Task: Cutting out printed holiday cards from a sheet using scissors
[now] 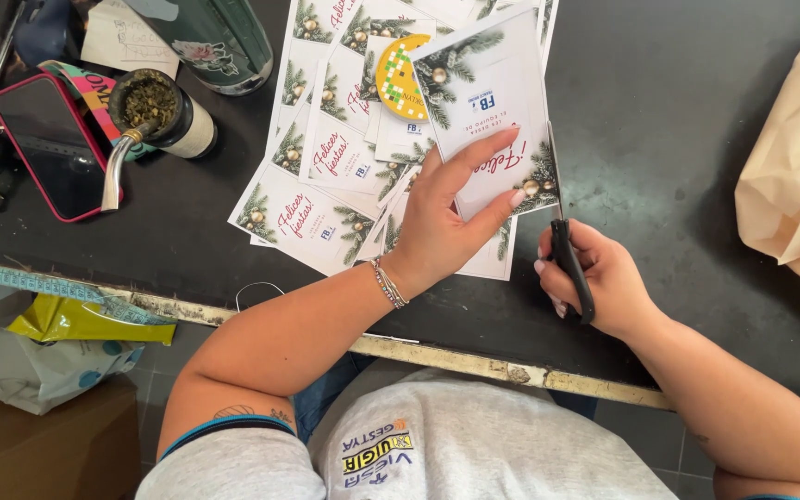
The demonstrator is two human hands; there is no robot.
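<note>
**Card cut at counter edge**

Grey shirt (474,454) sits closest to the lens, pressed up to the counter (678,120): dark top, worn pale front edge. Floor below the edge holds a yellow bag (85,321) and a white bag (39,370).

Landmark: held card (488,111), white with pine-branch corners. Long axis runs away from the person, tilted slightly left at the far end. More cards (317,185) are fanned under it and to its left. Further left: gourd cup with metal straw (155,111), then a red-cased phone (48,143). Tan bag (793,176) is well right.

Left hand (446,222): forearm comes in from lower left, grip clamped on the card's near edge, index finger flat across the face. Right hand (604,282): just below the card's right corner, grip closed through black scissors (562,231), blades running up the card's right edge.
</note>
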